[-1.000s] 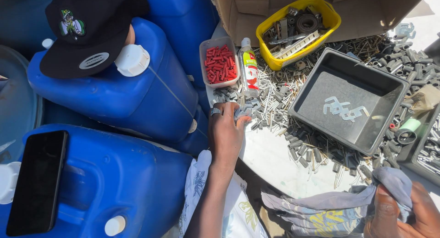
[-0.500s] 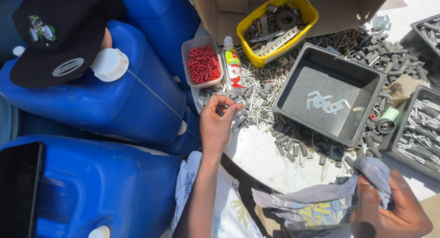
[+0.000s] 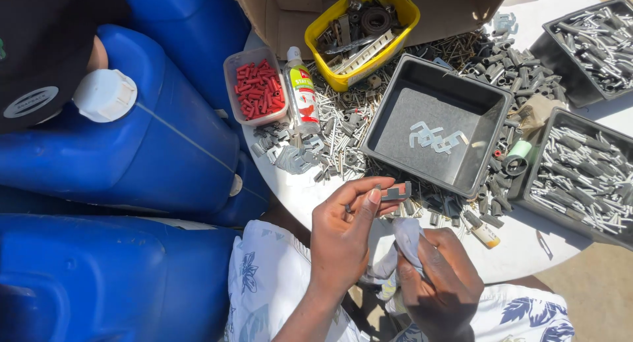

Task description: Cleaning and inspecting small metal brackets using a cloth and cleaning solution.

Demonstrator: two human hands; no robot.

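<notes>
the left hand [image 3: 343,233] is pinching a small grey metal clip [image 3: 395,193] between thumb and fingertips, its fingers closed tight on the piece, holding it up above the near edge of the round white desk [image 3: 521,250]. the right hand [image 3: 438,286] is sitting just beside and below it, fingers curled shut around a bunched pale cloth [image 3: 403,240] that is poking up toward the clip. a dark grey tray [image 3: 491,144] is lying just beyond the clip with a few similar pale pieces [image 3: 435,138] in it. loose grey parts [image 3: 330,144] are covering the desk around it, near a small tub of red pieces [image 3: 258,88], a little bottle [image 3: 302,98] and a yellow tub [image 3: 402,6]. blue jerrycans [image 3: 158,144] are standing to the left.
</notes>
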